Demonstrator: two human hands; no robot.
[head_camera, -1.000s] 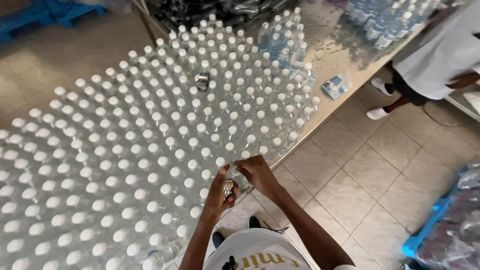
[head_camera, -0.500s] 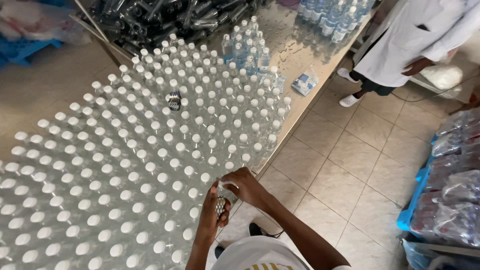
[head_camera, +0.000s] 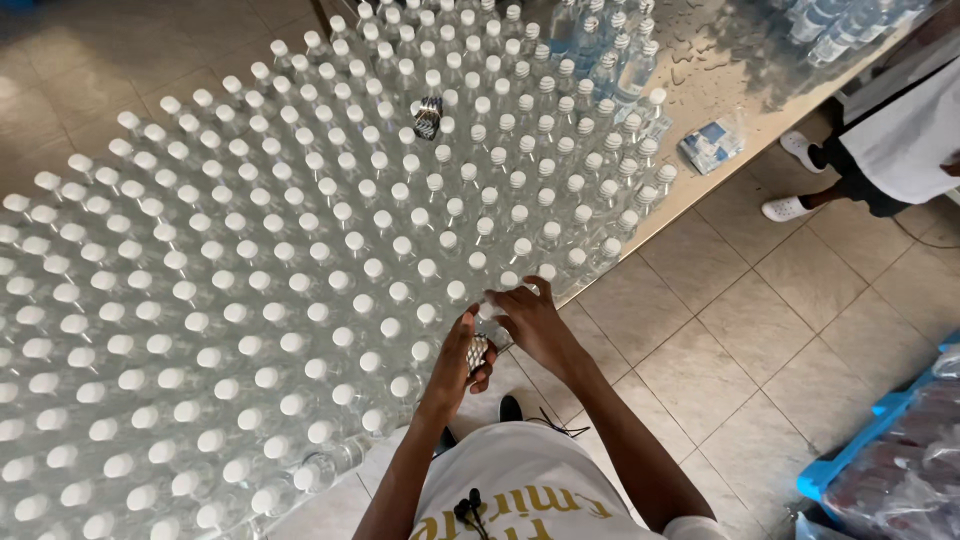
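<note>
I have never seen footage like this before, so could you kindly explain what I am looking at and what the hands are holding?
One camera, worn on a person's head, looks down at their two bare hands. The table is packed with rows of clear bottles with white caps. The left hand has its grip on a small silvery roll. The right hand touches the top of a bottle at the table's near edge. A similar roll sits among the far bottles, and a small packet lies on bare tabletop. Another person in a white coat stands nearby.
</note>
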